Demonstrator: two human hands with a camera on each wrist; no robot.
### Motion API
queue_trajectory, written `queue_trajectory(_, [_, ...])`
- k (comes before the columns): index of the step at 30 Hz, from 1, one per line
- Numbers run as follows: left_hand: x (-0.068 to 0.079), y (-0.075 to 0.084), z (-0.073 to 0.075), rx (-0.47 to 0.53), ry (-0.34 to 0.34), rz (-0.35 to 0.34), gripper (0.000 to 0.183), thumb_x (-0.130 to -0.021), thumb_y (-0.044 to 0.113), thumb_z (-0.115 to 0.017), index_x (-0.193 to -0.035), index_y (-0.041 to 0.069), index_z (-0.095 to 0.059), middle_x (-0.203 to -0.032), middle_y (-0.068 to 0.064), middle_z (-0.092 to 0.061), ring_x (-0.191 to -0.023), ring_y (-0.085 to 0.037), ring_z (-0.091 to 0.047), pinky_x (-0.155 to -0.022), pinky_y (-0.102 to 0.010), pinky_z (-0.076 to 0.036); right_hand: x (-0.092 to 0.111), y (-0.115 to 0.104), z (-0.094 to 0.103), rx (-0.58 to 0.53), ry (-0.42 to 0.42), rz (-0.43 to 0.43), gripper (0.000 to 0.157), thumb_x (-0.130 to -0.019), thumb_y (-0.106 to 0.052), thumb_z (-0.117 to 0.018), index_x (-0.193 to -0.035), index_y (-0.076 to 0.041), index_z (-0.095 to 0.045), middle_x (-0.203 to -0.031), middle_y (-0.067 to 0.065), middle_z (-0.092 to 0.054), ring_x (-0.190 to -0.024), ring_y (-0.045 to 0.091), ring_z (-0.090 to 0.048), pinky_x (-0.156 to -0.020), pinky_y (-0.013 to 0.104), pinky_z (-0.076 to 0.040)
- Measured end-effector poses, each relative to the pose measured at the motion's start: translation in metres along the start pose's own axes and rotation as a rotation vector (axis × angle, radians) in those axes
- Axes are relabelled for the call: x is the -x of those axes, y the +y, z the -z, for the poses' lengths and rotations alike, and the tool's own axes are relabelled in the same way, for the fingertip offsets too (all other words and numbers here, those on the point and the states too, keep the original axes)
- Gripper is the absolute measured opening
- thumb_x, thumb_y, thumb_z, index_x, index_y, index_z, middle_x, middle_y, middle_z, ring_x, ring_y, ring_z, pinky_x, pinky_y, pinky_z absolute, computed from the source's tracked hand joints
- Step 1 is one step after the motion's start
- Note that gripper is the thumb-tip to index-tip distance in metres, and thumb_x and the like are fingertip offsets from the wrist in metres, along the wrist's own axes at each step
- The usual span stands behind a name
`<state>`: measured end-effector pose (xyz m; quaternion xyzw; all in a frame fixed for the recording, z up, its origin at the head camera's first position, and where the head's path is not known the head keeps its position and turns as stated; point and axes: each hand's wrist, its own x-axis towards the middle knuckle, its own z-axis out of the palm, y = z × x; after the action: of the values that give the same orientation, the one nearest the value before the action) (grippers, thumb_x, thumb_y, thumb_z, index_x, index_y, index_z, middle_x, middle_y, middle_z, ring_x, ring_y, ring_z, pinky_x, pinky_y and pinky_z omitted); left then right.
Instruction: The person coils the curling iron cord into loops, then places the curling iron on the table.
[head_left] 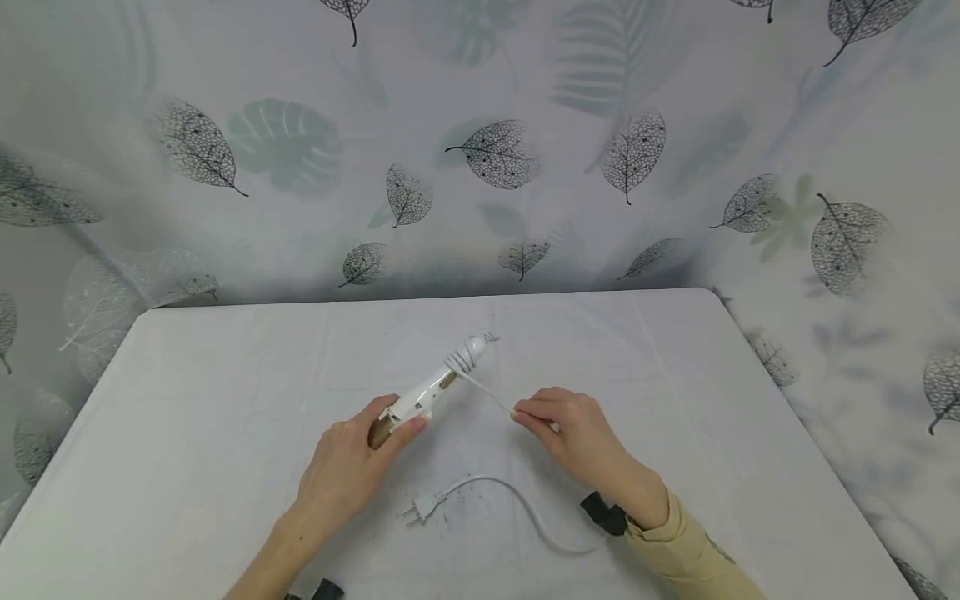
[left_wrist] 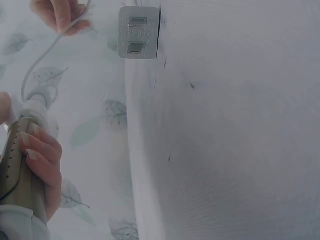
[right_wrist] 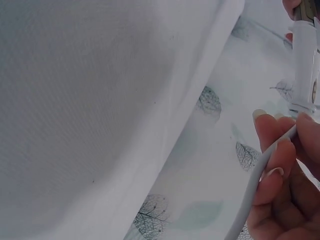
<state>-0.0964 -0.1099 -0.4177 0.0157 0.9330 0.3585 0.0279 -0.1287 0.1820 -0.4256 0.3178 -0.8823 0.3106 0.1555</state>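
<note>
A white and gold hair iron [head_left: 423, 398] slants over the white table, its corded end pointing away to the right. My left hand [head_left: 341, 467] grips its near end, fingers curled round the gold part [left_wrist: 17, 160] in the left wrist view. Several turns of white power cord [head_left: 461, 360] circle the far end of the handle. From there the cord runs to my right hand [head_left: 581, 433], which pinches it between thumb and fingers. In the right wrist view the held cord [right_wrist: 252, 192] hangs down past the fingers. Its two-pin plug [head_left: 427, 505] lies between me and the iron.
The table [head_left: 225, 400] has a white cloth with small dark marks near the plug. A leaf-patterned curtain [head_left: 495, 208] hangs behind it and at the sides. Black wrist gear [head_left: 603, 513] sits beside my right wrist, and the loose cord curves close by.
</note>
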Motion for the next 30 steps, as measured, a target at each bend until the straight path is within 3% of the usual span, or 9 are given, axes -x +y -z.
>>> queue_trajectory(7, [0.001,0.002,-0.001,0.045,0.016,-0.035,0.054,-0.090,0.063,-0.061,-0.129,0.025,-0.063,-0.063,0.007,-0.028,-0.055,-0.007,-0.032,-0.052,-0.024,-0.027,0.000,0.001,-0.003,-0.062,-0.004,0.032,0.005,-0.087,-0.008,-0.076,-0.091,-0.008,-0.078,-0.083,-0.004,-0.070,-0.066,0.002,-0.054,-0.058,0.022,-0.048])
queue_trajectory(13, [0.004,0.006,-0.002,0.071,-0.005,-0.053,0.051,-0.091,0.058,-0.064,-0.129,0.025,-0.064,-0.068,0.003,-0.046,-0.060,-0.009,-0.043,-0.054,-0.024,-0.034,0.001,0.002,-0.006,-0.051,-0.034,0.083,0.003,-0.088,-0.008,-0.076,-0.090,-0.008,-0.078,-0.081,-0.004,-0.069,-0.064,0.001,-0.052,-0.059,0.013,-0.043])
queue_trajectory(18, [0.004,0.006,-0.004,0.111,-0.027,-0.073,0.046,-0.091,0.055,-0.066,-0.127,0.026,-0.064,-0.069,0.003,-0.048,-0.061,-0.009,-0.044,-0.055,-0.023,-0.035,0.002,0.003,-0.010,-0.040,-0.034,0.112,0.003,-0.087,-0.007,-0.076,-0.090,-0.007,-0.078,-0.079,-0.004,-0.068,-0.062,0.000,-0.050,-0.058,0.012,-0.042])
queue_trajectory(24, [0.005,0.006,-0.007,0.162,-0.066,-0.121,0.043,-0.093,0.049,-0.066,-0.128,0.024,-0.065,-0.089,0.002,-0.067,-0.069,-0.009,-0.052,-0.059,-0.023,-0.041,0.003,0.003,-0.011,-0.028,-0.039,0.089,0.005,-0.089,-0.005,-0.074,-0.092,-0.006,-0.077,-0.079,-0.004,-0.069,-0.062,-0.001,-0.050,-0.058,0.011,-0.042])
queue_trajectory(30, [0.007,0.006,-0.005,0.191,-0.114,-0.165,0.039,-0.095,0.046,-0.065,-0.126,0.024,-0.065,-0.070,0.008,-0.054,-0.061,-0.006,-0.047,-0.055,-0.022,-0.037,0.002,0.004,-0.011,0.006,0.020,0.086,0.007,-0.088,0.001,-0.072,-0.092,-0.002,-0.076,-0.074,-0.002,-0.065,-0.059,0.000,-0.046,-0.054,0.012,-0.039])
